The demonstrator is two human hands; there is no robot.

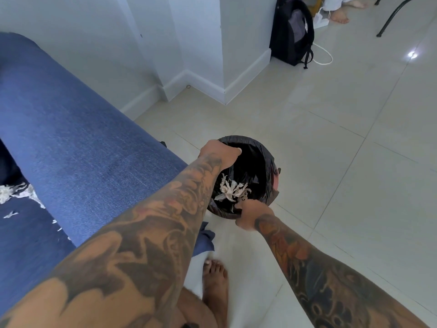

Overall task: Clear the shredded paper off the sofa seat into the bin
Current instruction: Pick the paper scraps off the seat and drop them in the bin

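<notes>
Looking straight down at a small round bin lined with a black plastic bag, standing on the pale glossy floor tiles just off the end of the blue fabric sofa arm.

Left hand on the far-left part of the bin rim, fingers curled over the edge and clamped on the bag there. Right hand at the near rim, fingers bent down and gripping that edge too. Both tattooed forearms stretched out toward it.

Inside the bin, a clump of off-white shredded paper sitting on the black liner, close to the right hand's side. Can't tell if the fingertips actually touch it.

More shredded paper on the sofa seat at the far left edge of view: one bigger tuft plus a few small scraps scattered on the dark blue cushion, well apart from the bin.

Other stuff around: a bare foot on the tiles near the bottom, a black backpack leaning against the white wall corner up top with a white cord looped beside it, somebody else's bare feet just past that, and a thin black chair leg at the top right.
</notes>
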